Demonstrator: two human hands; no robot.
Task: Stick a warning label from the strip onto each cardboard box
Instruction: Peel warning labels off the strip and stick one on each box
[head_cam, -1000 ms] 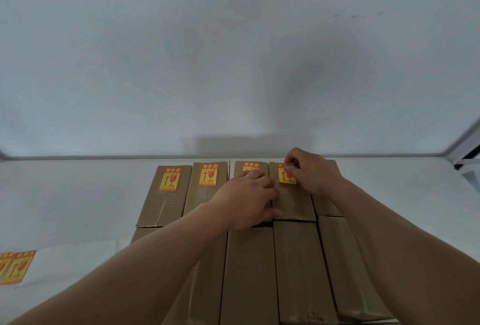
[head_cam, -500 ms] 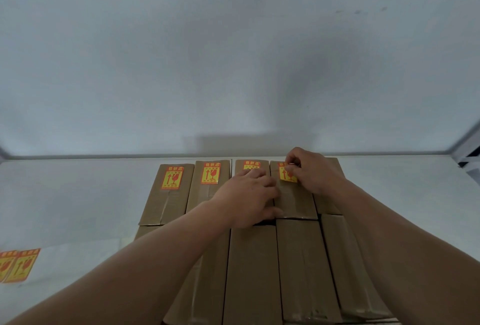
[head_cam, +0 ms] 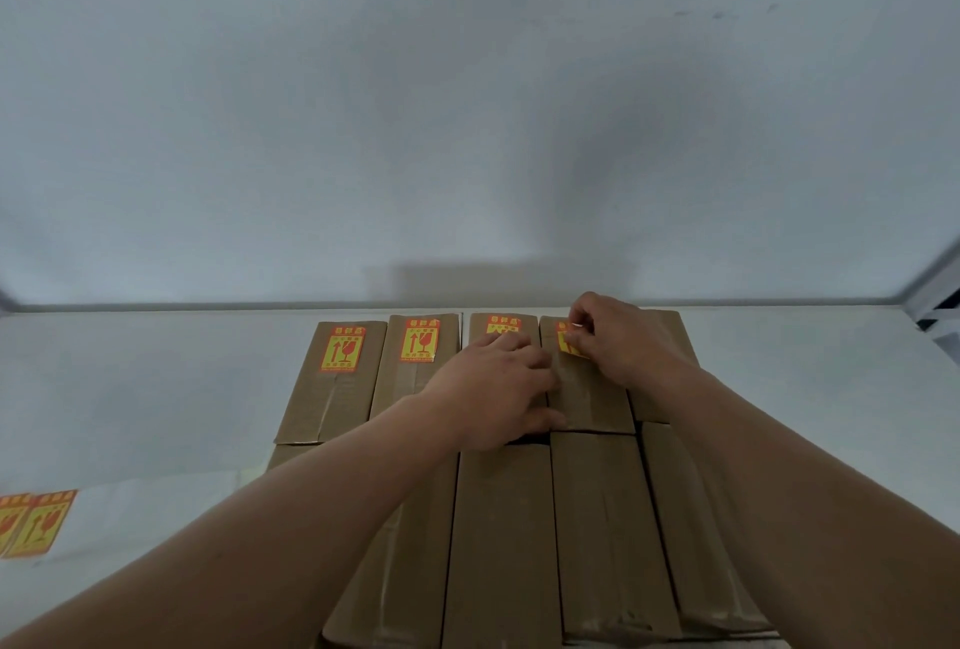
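Partly hidden label [head_cam: 570, 343], right hand [head_cam: 621, 342] covering it

Single head-worn view — wide-angle, looking forward and down along both forearms. Cardboard boxes [head_cam: 592, 518] sit close below the lens; the table [head_cam: 156, 388] runs out to a pale wall [head_cam: 467, 103] filling the upper half.
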